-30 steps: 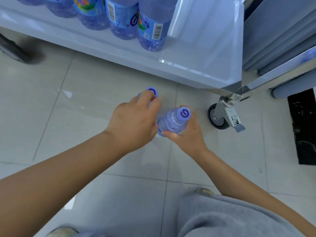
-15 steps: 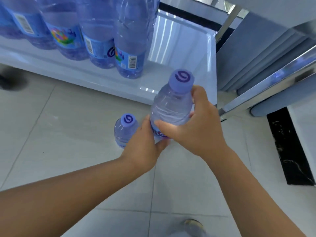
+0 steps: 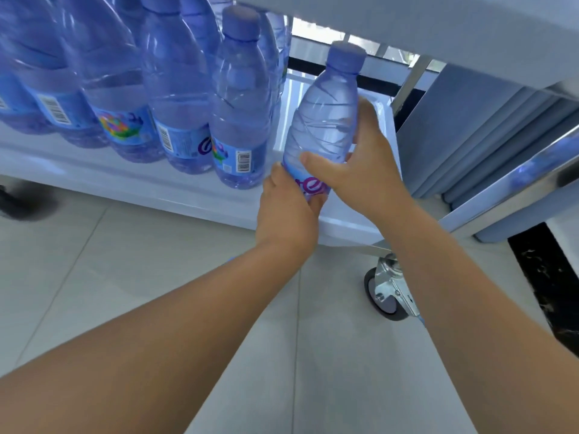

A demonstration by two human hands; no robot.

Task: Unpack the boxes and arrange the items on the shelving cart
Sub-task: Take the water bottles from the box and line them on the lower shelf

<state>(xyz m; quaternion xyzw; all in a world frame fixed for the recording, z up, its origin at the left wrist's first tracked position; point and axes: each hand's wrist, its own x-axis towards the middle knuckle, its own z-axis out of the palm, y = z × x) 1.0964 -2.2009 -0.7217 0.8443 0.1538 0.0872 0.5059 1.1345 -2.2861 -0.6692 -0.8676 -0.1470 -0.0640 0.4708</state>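
Note:
A clear water bottle with a purple cap stands upright over the right end of the cart's lower shelf. My right hand grips its middle, thumb across the front. My left hand holds its base from below and the left. Several matching bottles stand in rows on the shelf, just left of the held one. The bottle's bottom is hidden by my hands, so I cannot tell whether it touches the shelf.
The cart's upper shelf hangs close above the bottle cap. A caster wheel sits under the cart's right corner on the tiled floor. Grey padded furniture stands to the right, with a black marble strip beside it.
Both hands have carried the bottle up and forward from the floor to the lower shelf. The second bottle that stood on the floor is now out of sight behind my left forearm.

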